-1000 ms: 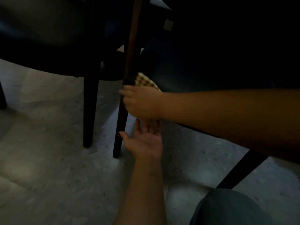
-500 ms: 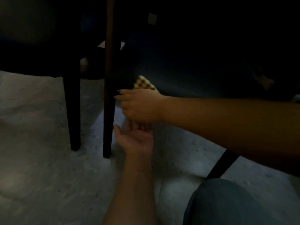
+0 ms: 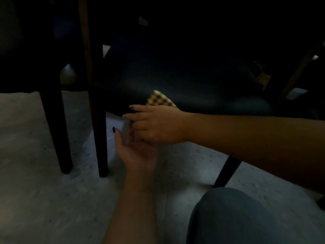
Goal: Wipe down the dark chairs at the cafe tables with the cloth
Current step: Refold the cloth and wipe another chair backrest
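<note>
The chair legs are sliding left as the view pans right. The cloth [image 3: 161, 100] is lying at twelve o'clock of the right hand [image 3: 156, 124], whose fingers are pinning it against the seat [image 3: 175, 76] edge. The left hand [image 3: 136, 150] is cupping underneath, fingers apart, probably catching crumbs.

A pale, speckled floor [image 3: 35, 199] carries everything here. Two dark chair legs [image 3: 58, 138] stand upright on it at left, near each other, the nearer one [image 3: 101, 143] beside the dark chair seat [image 3: 175, 76]. A third, slanted leg [image 3: 226, 171] meets the floor at right, under that seat.
</note>
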Demonstrator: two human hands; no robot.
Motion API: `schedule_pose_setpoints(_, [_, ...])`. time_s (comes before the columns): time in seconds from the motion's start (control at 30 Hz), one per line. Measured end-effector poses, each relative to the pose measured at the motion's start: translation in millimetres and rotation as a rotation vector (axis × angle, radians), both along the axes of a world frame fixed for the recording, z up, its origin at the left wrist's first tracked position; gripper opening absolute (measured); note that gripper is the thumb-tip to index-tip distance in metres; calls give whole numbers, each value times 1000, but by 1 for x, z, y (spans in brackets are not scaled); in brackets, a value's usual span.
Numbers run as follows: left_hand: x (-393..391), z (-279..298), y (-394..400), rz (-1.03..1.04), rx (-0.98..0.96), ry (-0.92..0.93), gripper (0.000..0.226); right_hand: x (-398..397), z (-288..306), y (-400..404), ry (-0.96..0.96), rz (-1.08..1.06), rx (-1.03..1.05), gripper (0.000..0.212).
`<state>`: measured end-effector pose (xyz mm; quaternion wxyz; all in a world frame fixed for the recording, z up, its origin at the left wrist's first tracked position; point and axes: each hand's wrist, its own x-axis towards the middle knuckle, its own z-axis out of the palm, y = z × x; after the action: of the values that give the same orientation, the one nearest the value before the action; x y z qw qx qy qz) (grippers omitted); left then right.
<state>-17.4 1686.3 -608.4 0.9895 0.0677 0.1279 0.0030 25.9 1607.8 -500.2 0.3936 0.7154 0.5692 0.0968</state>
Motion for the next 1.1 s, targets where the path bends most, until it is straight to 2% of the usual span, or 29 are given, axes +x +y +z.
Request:
schedule_pose_setpoints(0.1, [1, -1, -3, 56, 13, 65, 54, 9, 5, 4, 3, 33, 61, 40])
schedule_pose_setpoints(0.23, [-2, 10, -14, -21, 12, 54, 62, -2, 6, -43, 18, 137, 150, 34])
schedule_pose_setpoints(0.33, [3, 20, -19, -91, 67, -3, 58, -21, -7, -68, 48, 0, 369, 41])
schedule_pose_setpoints(0.4, [6, 31, -26, -247, 182, -34, 61, -43, -24, -76, 87, -254, 654, 50])
schedule_pose_setpoints(0.43, [7, 36, -31, -314, 248, -14, 67, -57, -33, -81, 130, -406, 871, 53])
schedule_pose_setpoints(0.5, [11, 39, -36, -268, 308, 79, 70, -83, -39, -98, 142, -607, 1374, 47])
schedule_pose_setpoints(0.6, [14, 39, -32, -51, 435, 122, 51, -84, -23, -143, -152, -731, 1922, 34])
schedule_pose_setpoints(0.73, [11, 34, -33, -45, 451, 110, 55, -70, -8, -199, -384, -889, 2462, 29])
schedule_pose_setpoints(0.8, [10, 35, -34, -46, 434, 104, 61, -74, -22, -215, -478, -1049, 2527, 27])
schedule_pose_setpoints(0.83, [11, 34, -34, -48, 430, 105, 61, -75, -31, -219, -465, -1139, 2512, 27])
schedule_pose_setpoints(0.93, [12, 35, -34, -47, 443, 114, 54, -71, -54, -213, -268, -1314, 2459, 33])
schedule_pose_setpoints(1.03, [12, 34, -35, -49, 447, 122, 52, -75, -61, -206, -176, -1335, 2479, 38])
schedule_pose_setpoints(1.1, [12, 34, -35, -48, 451, 123, 50, -83, -64, -199, -103, -1267, 2429, 38])
